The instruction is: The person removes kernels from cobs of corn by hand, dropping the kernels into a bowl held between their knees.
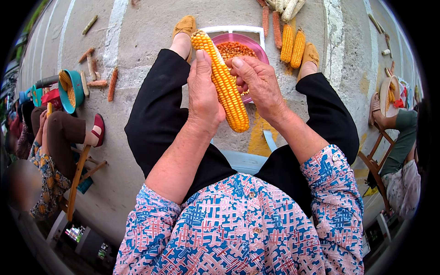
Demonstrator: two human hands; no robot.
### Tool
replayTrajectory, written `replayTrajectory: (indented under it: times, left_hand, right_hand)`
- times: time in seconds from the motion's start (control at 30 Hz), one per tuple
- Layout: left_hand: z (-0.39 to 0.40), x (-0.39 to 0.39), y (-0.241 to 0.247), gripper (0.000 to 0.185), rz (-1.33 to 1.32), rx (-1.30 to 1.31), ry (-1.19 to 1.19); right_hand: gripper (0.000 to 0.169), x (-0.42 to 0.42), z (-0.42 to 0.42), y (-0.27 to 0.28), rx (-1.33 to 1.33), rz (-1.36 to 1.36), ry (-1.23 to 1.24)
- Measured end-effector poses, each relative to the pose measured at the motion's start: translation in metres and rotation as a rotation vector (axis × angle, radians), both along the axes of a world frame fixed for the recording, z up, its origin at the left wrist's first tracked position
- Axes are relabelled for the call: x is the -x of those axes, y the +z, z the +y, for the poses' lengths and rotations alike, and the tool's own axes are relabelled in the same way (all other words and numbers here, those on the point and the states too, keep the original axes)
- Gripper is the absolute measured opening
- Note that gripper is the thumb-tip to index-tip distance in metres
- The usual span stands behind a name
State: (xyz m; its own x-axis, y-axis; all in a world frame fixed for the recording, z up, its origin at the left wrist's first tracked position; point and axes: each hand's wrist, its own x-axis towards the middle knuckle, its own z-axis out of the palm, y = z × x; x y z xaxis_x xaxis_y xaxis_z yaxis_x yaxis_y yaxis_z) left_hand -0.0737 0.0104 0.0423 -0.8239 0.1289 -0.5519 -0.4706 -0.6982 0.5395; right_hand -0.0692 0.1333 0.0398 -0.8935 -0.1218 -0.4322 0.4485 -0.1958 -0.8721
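My left hand (202, 92) is shut on a large yellow ear of corn (227, 84), its thumb lying along the upper side. The ear slants from upper left to lower right, with a pale strip bare of kernels near its top right edge. Beside that strip is my right hand (256, 80), fingers curled in and thumb against the index finger; whether kernels are between them is hidden. Beneath both hands a pink plastic basin (262, 56) holds loose orange and yellow kernels (233, 50). It rests on a white-framed stool (237, 28), partly covered by the hands and ear.
Two yellow ears (292, 46) lie by my right shoe (309, 56), near reddish cobs (276, 29) and pale cobs (292, 8). More stripped cobs (112, 84) lie leftward on the concrete. A seated person (58, 137) is left by a teal basin (77, 91); another (398, 144) sits right.
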Motion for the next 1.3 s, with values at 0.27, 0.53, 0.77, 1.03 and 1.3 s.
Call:
replayTrajectory:
  times: [0.27, 0.53, 0.77, 1.03, 1.3]
  left_hand:
    - [0.005, -0.005, -0.009, 0.038, 0.132, 0.071, -0.002]
    - [0.012, -0.008, -0.001, 0.037, 0.055, 0.082, 0.032]
    - [0.012, -0.014, -0.003, 0.035, 0.037, 0.102, 0.033]
    - [0.015, -0.017, -0.011, 0.033, 0.032, 0.116, 0.019]
    - [0.014, -0.014, -0.01, 0.036, 0.045, 0.066, 0.016]
  right_hand:
    - [0.029, -0.003, -0.008, -0.013, 0.005, 0.098, -0.041]
    - [0.023, -0.008, -0.01, -0.019, -0.134, 0.175, -0.043]
    - [0.024, -0.015, -0.015, -0.022, -0.19, 0.195, -0.054]
    - [0.023, -0.015, -0.013, -0.026, -0.369, 0.245, -0.027]
    - [0.023, -0.012, -0.009, -0.03, -0.298, 0.179, -0.047]
